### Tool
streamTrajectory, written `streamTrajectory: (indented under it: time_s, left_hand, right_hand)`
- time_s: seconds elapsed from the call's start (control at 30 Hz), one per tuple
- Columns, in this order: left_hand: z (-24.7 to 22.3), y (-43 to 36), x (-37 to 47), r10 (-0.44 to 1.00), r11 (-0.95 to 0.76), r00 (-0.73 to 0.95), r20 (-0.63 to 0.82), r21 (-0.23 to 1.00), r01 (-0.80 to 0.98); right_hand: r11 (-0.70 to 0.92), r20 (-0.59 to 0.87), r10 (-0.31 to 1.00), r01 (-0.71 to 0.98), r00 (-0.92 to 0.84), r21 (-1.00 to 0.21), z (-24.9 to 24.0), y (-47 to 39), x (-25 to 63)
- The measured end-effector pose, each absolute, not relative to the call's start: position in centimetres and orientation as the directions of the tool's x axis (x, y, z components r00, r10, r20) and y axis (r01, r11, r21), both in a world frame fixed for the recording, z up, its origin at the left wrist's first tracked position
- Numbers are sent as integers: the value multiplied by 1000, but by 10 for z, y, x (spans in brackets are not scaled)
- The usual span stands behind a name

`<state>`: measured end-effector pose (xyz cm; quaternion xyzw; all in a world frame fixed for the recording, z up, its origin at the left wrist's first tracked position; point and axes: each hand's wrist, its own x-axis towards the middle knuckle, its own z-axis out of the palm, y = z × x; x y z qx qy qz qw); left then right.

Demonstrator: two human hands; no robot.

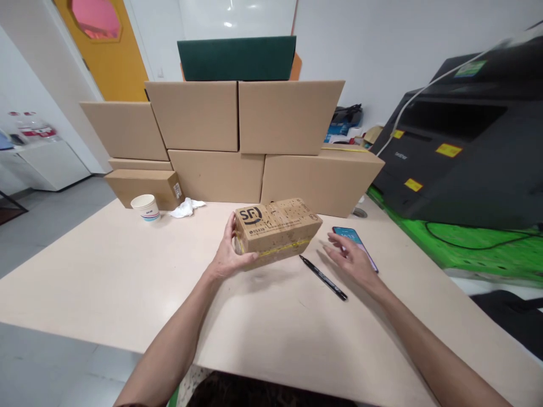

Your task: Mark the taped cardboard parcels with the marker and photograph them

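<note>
A small cardboard box (278, 226) with black "SF" print and a yellow strip along its side is tilted over the middle of the table. My left hand (229, 251) grips its left end, thumb on the near side and fingers behind. To the right of the box, my right hand (350, 260) is apart from it, fingers spread and holding nothing. Between that hand and the box lies a black marker pen (323, 277), flat on the table. Partly under my right hand is a smartphone (352, 236) with its screen lit.
Large cardboard boxes (212, 175) are stacked along the table's far edge, a dark green box (237, 59) on top. At the back left stand a paper cup (145, 208) and a crumpled tissue (186, 207). A black printer (462, 152) sits right of the table (127, 282).
</note>
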<state>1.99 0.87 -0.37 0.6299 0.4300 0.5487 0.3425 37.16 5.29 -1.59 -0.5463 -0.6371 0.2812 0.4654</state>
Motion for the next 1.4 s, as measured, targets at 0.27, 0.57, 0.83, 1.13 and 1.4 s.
streamTrajectory:
  time_s: [0.27,0.57,0.83,1.13,1.4]
  left_hand:
    - [4,9,15,972,-120,-221,83,980,-158]
    - [10,6,13,981,-192,-69,180,944,-270]
    - [2,-3,25,907,-394,111,406,911,-119]
    - [5,-9,31,923,-289,286,259,955,68]
    - [9,-14,25,882,-349,349,318,937,28]
  right_hand:
    - [209,221,958,-79,-181,-975,19,49,304]
    - [-68,-56,998,-394,-41,-917,8,64,299]
    - [-278,-193,930,-256,-313,-926,-9,51,294]
    - [103,115,985,-97,-125,-990,-15,51,297]
    - [33,80,992,-394,-102,-919,8,42,293]
